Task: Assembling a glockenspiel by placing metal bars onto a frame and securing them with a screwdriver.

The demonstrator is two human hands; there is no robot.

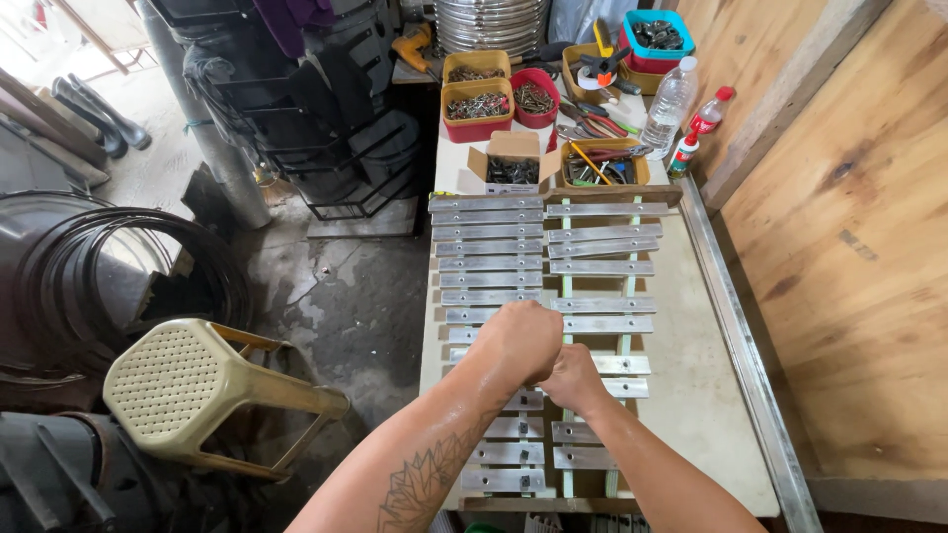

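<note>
- Two columns of bars (pixel 491 265) lay side by side on the tabletop (pixel 691 395).
- Both hands, the left hand (pixel 517 341) and the right hand (pixel 571 378), met over the near bars.
- Tubs of screws (pixel 478 107) stood behind the bars.
- A bottle (pixel 669 107) stood right of the tubs.
- A stool (pixel 188 390) lay left of the tabletop on the floor.

Flat grey metal bars (pixel 491 264) lie in two rows, seemingly across pale rails (pixel 566 286).
</note>
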